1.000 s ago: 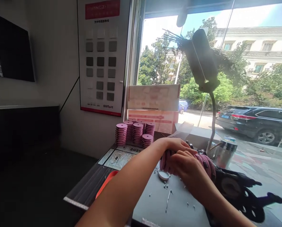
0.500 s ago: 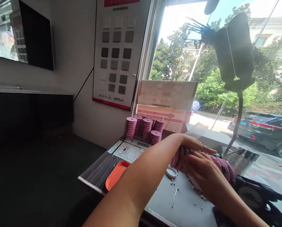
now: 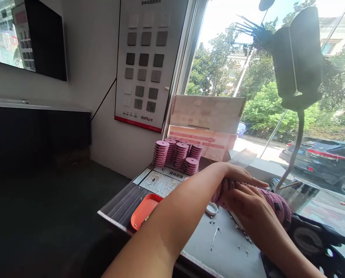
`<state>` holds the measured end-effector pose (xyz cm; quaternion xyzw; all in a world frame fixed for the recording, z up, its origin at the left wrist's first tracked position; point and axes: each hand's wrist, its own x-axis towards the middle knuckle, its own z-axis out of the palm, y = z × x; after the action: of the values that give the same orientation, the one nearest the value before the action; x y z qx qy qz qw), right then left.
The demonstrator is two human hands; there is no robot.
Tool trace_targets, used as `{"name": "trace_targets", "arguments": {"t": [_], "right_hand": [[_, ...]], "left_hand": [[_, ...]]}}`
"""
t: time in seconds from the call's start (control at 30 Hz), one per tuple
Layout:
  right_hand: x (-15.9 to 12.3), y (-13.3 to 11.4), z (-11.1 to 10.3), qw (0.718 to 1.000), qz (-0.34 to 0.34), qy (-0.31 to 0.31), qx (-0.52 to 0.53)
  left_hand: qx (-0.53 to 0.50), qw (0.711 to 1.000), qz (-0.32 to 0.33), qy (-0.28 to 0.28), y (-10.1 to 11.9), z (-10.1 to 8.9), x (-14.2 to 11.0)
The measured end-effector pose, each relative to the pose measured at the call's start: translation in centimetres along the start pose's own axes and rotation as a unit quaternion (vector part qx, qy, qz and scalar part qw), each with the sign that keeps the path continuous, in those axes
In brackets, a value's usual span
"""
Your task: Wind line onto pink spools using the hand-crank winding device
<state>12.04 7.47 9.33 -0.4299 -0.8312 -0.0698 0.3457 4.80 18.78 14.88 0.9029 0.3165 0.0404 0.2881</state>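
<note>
Left hand [image 3: 239, 174] lies over the pink discs [image 3: 280, 206], fingers together; right hand [image 3: 249, 202] curls against them, pinching or not, I can't tell.

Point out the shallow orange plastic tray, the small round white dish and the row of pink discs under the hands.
Shallow orange plastic tray [image 3: 144, 207], head view: bare inner floor.
Small round white dish [image 3: 211, 209], head view: inner floor.
Row of pink discs [image 3: 272, 199], head view: uncovered part, right of the fingers.

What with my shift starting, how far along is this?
Perhaps done: the pink stacks by the window. In hand: a pink row under the left hand, right hand against it. Perhaps left: that row and the loose bits on the grey surface; no total shows.
</note>
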Motion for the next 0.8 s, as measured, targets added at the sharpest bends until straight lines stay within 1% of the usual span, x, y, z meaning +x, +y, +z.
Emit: {"name": "trace_targets", "arguments": {"t": [0.07,0.1,0.23,0.37,0.43,0.5,0.53,0.57,0.6,0.63,0.67,0.7,0.73,0.8], "right_hand": [[-0.1,-0.1,0.1,1.000,-0.001,0.012,-0.002],[-0.2,-0.1,0.2,1.000,0.001,0.015,-0.003],[-0.2,0.0,0.6,1.000,0.012,0.017,-0.008],[0.1,-0.3,0.6,0.998,0.018,0.039,-0.034],[-0.4,-0.6,0.5,0.997,0.017,0.054,-0.054],[-1.6,-0.7,0.9,0.997,-0.003,0.060,-0.044],[-2.5,-0.5,1.4,0.998,-0.015,0.048,-0.026],[-3.6,-0.1,2.1,0.999,-0.023,0.023,-0.003],[-4.6,0.5,3.0,1.000,-0.007,-0.013,0.003],[-5.6,1.4,4.1,0.997,0.021,-0.072,-0.014],[-6.5,2.3,5.3,0.990,0.078,-0.100,-0.055],[-7.1,3.2,6.5,0.984,0.102,-0.122,-0.083],[-7.6,4.0,7.6,0.978,0.115,-0.133,-0.109],[-7.7,5.1,9.3,0.972,0.119,-0.132,-0.154]], "left_hand": [[0.027,0.999,0.003,-0.037,0.1,0.0,0.0],[0.037,0.998,0.003,-0.047,0.1,0.0,0.0],[0.039,0.998,-0.001,-0.048,0.2,0.0,0.0],[0.031,0.998,-0.005,-0.045,0.0,0.0,0.0],[0.032,0.999,-0.008,-0.036,0.0,-0.1,-0.2],[0.033,0.999,-0.003,-0.030,0.1,-0.2,-0.4],[0.034,0.999,0.000,-0.031,0.3,-0.3,-0.5],[0.041,0.999,-0.001,-0.033,0.5,-0.4,-0.7],[0.053,0.998,-0.004,-0.037,0.8,-0.4,-0.8],[0.073,0.997,-0.008,-0.038,1.2,-0.3,-0.9],[0.101,0.994,-0.013,-0.038,1.6,-0.1,-1.1],[0.130,0.991,-0.017,-0.035,2.1,0.1,-1.3],[0.156,0.987,-0.021,-0.031,2.6,0.4,-1.6],[0.188,0.982,-0.036,-0.004,3.5,1.1,-2.3]]}}
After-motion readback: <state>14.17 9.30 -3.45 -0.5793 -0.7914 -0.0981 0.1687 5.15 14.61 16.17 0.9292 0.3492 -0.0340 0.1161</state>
